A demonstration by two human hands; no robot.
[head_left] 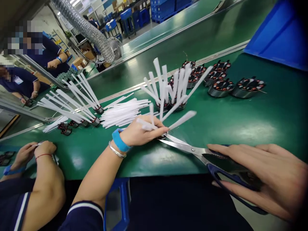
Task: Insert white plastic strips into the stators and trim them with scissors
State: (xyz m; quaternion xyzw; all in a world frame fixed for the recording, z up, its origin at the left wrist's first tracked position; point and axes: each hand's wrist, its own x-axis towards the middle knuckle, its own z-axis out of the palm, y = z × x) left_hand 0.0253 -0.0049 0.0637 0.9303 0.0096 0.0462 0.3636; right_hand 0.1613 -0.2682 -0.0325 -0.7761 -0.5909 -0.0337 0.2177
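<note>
My left hand (141,132), with a blue band and a silver bangle at the wrist, is closed on a small motor stator (162,137), mostly hidden under the fingers. Several white strips (181,120) stick up and out from it. Through the handles of a pair of large scissors (192,149) go the fingers of my right hand (267,173). The scissor blades are parted, and their tips reach the stator beside my left thumb. Just behind, more stators (178,105) stand on the green table with long white strips rising from them.
A pile of loose white strips (124,111) lies left of centre. Bare wound stators (249,87) stand at the back right, near a blue bin (279,35). Strip-filled stators (95,121) stand to the left, by a co-worker's hands (36,152). A foil duct (86,29) hangs above.
</note>
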